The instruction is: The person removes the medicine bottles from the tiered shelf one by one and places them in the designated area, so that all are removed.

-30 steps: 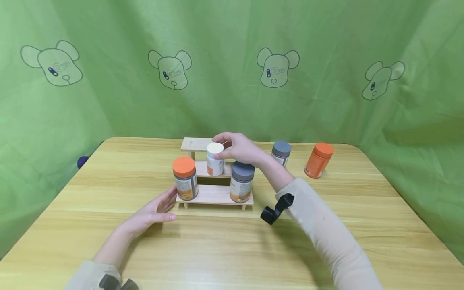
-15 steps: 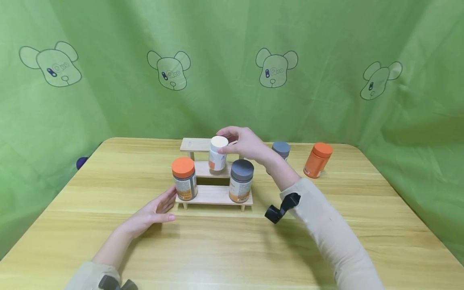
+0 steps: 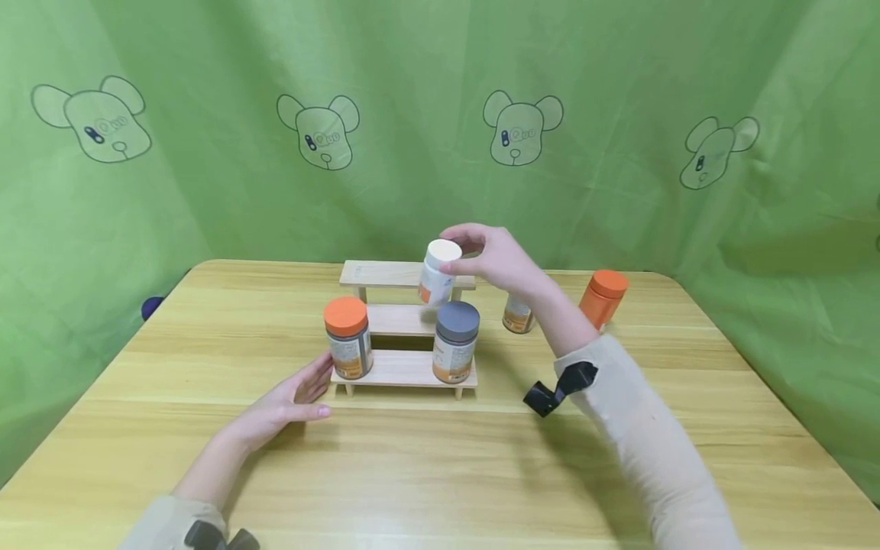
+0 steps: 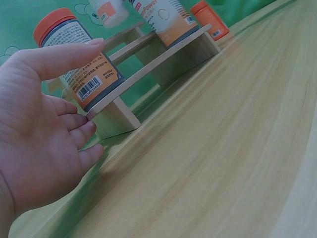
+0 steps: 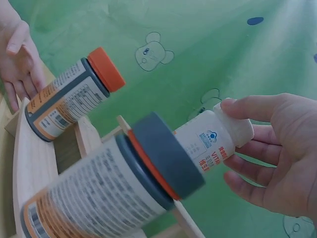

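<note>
My right hand [image 3: 505, 263] pinches a small white pill bottle [image 3: 435, 284] near its cap, thumb in front and fingers behind. The bottle hangs slightly tilted in front of the upper tier of a three-tier wooden stand [image 3: 406, 367]. On the lowest tier an orange-lidded supplement jar [image 3: 348, 353] stands at the left and a grey-lidded jar [image 3: 454, 355] at the right. My left hand [image 4: 47, 129] lies at the left end of that tier, fingertips at the wood beside the orange-lidded jar, thumb stretched out apart from the fingers.
Behind my right forearm, another jar [image 3: 518, 315] stands on the wooden table [image 3: 426, 473], its lid hidden. An orange bottle [image 3: 598, 302] is farther right, partly covered by my arm. A green curtain [image 3: 426, 206] printed with bear heads hangs behind the table.
My right hand has lifted the white pill bottle off the middle tier and carried it up and to the right, tilting it. The left hand has stayed in place.
</note>
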Available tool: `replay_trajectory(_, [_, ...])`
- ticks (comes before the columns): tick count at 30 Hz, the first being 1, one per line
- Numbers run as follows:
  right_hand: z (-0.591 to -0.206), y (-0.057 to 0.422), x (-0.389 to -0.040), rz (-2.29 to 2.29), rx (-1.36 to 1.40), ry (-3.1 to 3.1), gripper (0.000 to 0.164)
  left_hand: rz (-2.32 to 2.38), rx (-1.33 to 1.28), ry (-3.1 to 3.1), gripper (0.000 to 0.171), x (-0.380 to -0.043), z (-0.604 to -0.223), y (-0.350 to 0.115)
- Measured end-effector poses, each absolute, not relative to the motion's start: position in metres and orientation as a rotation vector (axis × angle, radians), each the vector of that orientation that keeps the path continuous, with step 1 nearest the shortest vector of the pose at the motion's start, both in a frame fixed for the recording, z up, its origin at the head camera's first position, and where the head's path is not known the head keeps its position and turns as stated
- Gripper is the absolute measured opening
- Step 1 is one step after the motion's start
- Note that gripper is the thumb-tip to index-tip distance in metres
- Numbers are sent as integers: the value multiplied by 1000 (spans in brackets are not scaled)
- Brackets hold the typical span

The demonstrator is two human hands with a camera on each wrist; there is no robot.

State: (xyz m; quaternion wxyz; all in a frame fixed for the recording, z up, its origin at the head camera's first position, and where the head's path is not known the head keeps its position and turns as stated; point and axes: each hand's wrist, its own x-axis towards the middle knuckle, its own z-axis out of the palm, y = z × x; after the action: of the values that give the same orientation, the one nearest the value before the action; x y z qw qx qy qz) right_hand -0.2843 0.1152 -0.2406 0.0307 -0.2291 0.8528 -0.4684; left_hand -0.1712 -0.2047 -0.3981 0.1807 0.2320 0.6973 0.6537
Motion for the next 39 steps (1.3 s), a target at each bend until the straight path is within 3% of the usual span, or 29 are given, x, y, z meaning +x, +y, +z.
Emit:
replay_trajectory(23, [-234,189,-276,-1517,-516,2773,50,1842,659,1977,90,-171,-399,-206])
replay_trajectory(39, [-256,245,-265,-1460,-367,2845,50,1854,640,1971,87,-172,-400,-206])
